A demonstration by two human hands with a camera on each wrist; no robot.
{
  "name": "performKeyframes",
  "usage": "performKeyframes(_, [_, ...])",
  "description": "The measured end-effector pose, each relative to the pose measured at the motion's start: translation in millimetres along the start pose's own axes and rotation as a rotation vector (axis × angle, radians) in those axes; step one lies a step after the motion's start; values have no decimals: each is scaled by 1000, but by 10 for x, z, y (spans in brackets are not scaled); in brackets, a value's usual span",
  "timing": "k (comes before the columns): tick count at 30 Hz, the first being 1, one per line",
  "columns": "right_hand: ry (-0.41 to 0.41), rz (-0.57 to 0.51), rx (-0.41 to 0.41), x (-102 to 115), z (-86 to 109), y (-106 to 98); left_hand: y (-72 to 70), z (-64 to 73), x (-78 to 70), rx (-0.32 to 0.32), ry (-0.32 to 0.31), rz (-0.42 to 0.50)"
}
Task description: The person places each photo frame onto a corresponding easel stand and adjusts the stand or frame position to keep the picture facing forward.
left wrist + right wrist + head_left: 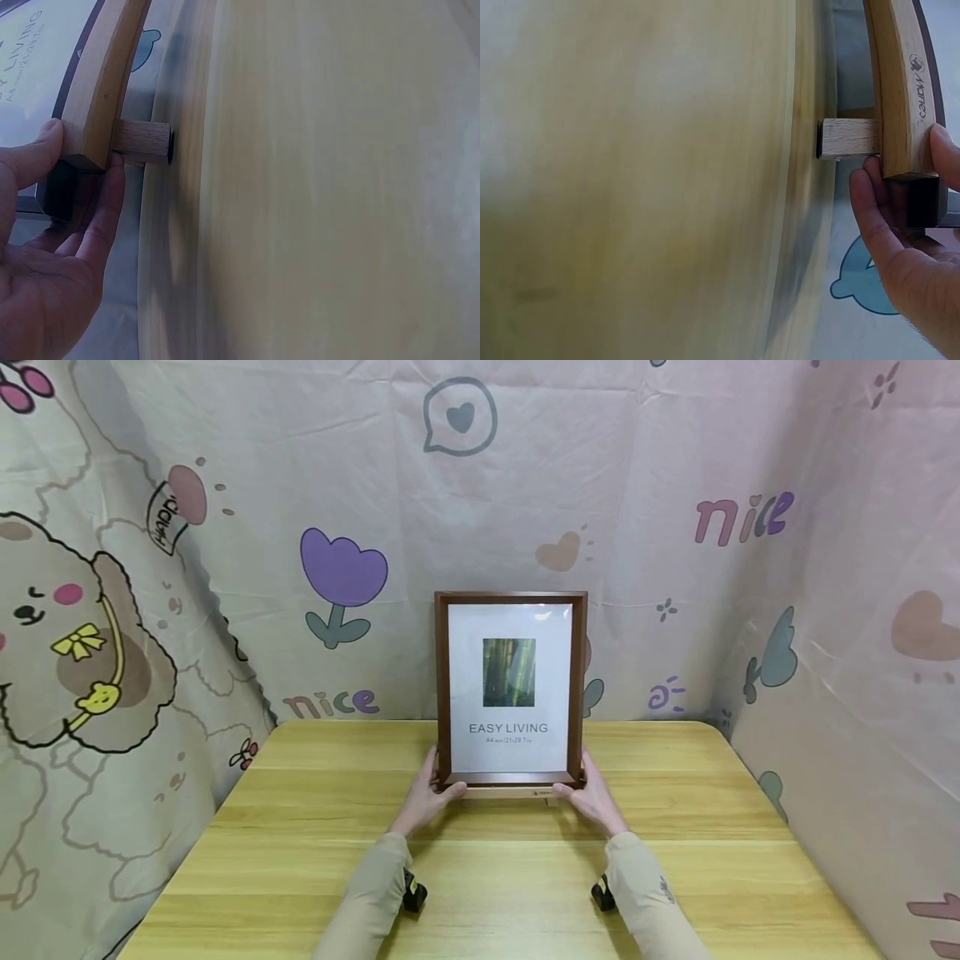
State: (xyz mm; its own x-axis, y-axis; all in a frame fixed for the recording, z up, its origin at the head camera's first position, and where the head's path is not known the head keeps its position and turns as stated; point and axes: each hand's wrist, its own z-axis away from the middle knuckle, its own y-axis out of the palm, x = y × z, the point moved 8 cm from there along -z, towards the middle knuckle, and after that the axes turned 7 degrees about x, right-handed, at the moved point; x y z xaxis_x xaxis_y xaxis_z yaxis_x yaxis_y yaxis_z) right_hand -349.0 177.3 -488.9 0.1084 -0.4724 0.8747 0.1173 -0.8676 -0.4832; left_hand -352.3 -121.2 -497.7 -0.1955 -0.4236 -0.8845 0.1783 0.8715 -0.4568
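A brown picture frame [510, 756] stands upright, its front towards me. Behind its glazing is a white sheet with a small green picture and the words "EASY LIVING". Along its bottom runs the pale ledge of a wooden stand [502, 792]; printed lettering shows on this ledge in the right wrist view. My left hand [423, 797] grips the lower left corner, thumb on the ledge's front and fingers behind. At the lower right corner my right hand [592, 795] grips the same way. A short wooden leg [142, 140] juts from the ledge; the stand's back is hidden.
The wood-grain table [510, 877] lies under both forearms, and the frame is near its far edge. A printed cloth [637, 443] hangs behind and along both sides. Black wrist cameras [414, 892] sit at both sleeves.
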Motion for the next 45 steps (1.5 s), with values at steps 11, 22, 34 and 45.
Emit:
performKeyframes(11, [2, -5, -2, -4, -11, 16, -19, -4, 34, -2, -10, 10])
performKeyframes(22, [10, -9, 4, -5, -3, 27, -31, 14, 13, 3, -8, 11])
performKeyframes(34, [-6, 5, 3, 5, -21, 28, -35, 9, 24, 2, -30, 7])
performKeyframes(45, [4, -25, 11, -21, -26, 27, -40, 5, 4, 0, -30, -16])
